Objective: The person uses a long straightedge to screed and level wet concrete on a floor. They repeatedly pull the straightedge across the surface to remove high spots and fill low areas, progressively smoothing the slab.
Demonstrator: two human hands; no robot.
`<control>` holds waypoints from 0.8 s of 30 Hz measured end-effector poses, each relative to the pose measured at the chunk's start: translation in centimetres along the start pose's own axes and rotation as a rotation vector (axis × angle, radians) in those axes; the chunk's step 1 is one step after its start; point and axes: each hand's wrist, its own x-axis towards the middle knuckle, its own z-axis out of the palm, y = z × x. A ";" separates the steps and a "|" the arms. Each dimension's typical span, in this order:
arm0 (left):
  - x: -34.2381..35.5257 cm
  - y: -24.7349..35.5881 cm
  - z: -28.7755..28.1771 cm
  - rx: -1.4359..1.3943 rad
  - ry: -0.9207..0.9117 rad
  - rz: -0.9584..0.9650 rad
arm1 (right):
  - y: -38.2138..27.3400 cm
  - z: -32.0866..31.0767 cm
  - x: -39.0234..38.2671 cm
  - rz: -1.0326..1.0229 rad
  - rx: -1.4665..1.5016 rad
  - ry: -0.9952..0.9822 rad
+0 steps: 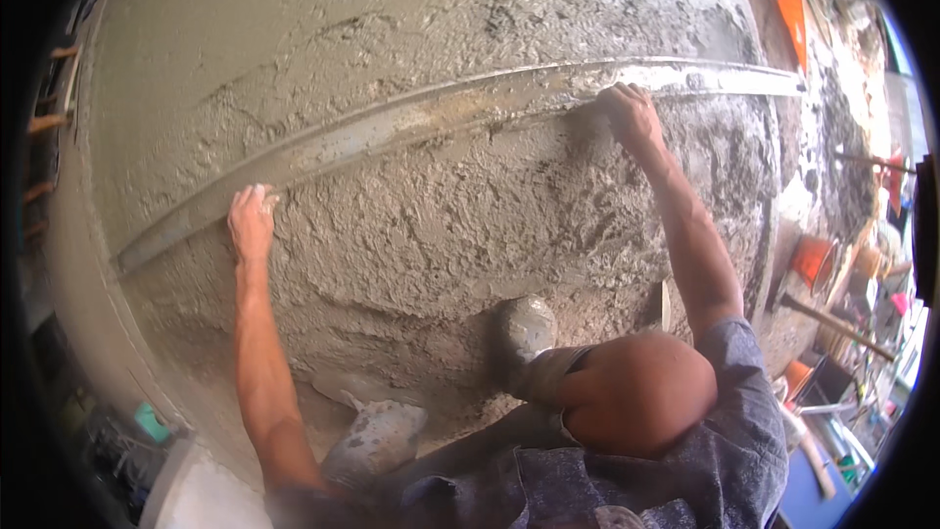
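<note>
A long metal screed bar lies across wet grey concrete, running from the far right down to the left. My left hand grips its near edge close to the left end, fingers curled over it. Farther right, my right hand is closed on the same edge. Beyond the bar the surface looks smoother towards the left; on my side it is rough and lumpy. My legs are bent, and two mud-coated boots stand in the concrete below the bar.
A low edge borders the concrete on the left. Along the right border are an orange bucket, a long-handled tool and an upright orange piece. A thin flat piece sticks up near my right knee.
</note>
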 end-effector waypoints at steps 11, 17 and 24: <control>-1.9 -0.5 0.5 0.021 -0.061 -0.043 | -2.4 1.8 -2.6 0.163 -0.088 -0.077; -2.4 -0.8 0.6 -0.056 0.006 -0.007 | -3.8 2.8 -3.3 0.107 -0.206 0.042; -4.7 -0.5 -0.4 -0.031 -0.025 0.041 | -3.8 0.1 -5.4 0.189 -0.072 -0.081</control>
